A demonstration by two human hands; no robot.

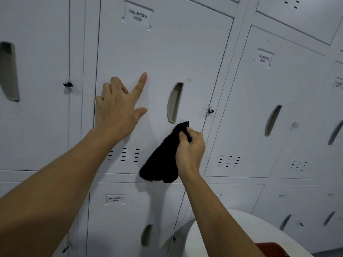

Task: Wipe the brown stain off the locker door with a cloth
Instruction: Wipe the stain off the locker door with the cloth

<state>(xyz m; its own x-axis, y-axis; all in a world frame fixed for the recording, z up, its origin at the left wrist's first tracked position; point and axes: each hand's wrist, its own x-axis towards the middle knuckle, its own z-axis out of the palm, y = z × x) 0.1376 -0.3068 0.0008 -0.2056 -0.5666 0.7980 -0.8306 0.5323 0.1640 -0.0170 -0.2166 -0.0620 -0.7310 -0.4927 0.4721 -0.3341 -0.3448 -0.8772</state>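
The grey locker door (167, 52) labelled PALMERA 0039 fills the middle of the view. A small brownish stain (189, 80) shows just right of the top of its recessed handle (174, 102). My left hand (118, 106) rests flat on the door's left side, fingers spread, index finger pointing up. My right hand (190, 149) grips a black cloth (163, 160) below the handle; the cloth hangs down over the door's lower edge. The cloth's top corner sits just under the handle, apart from the stain.
Neighbouring grey lockers stand on both sides and below, each with a recessed handle and a latch ring (210, 110). Vent slots (123, 154) sit low on the door. A white rounded surface (241, 229) with a reddish-brown object (272, 249) lies at bottom right.
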